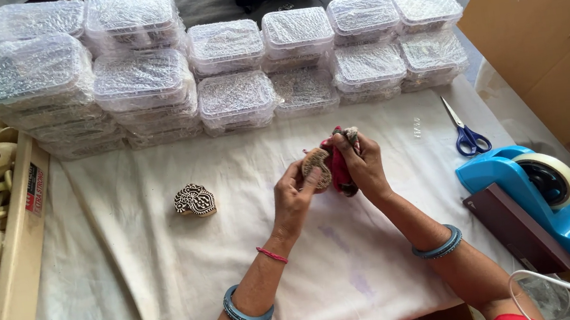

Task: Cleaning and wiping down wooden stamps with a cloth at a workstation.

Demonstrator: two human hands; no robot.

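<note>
One head-worn view — looking steeply down, close over the cloth-covered table.

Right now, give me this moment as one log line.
left hand: holds carved block | right hand: presses red cloth to it | second block: on sheet, apart | scissors, tape dispenser: right

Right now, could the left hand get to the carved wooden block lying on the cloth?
Probably yes. The carved block lies alone on the white cloth, to the left of the left hand, with only bare cloth between. But that hand is holding another block, which the right hand rubs with a red rag.
</note>
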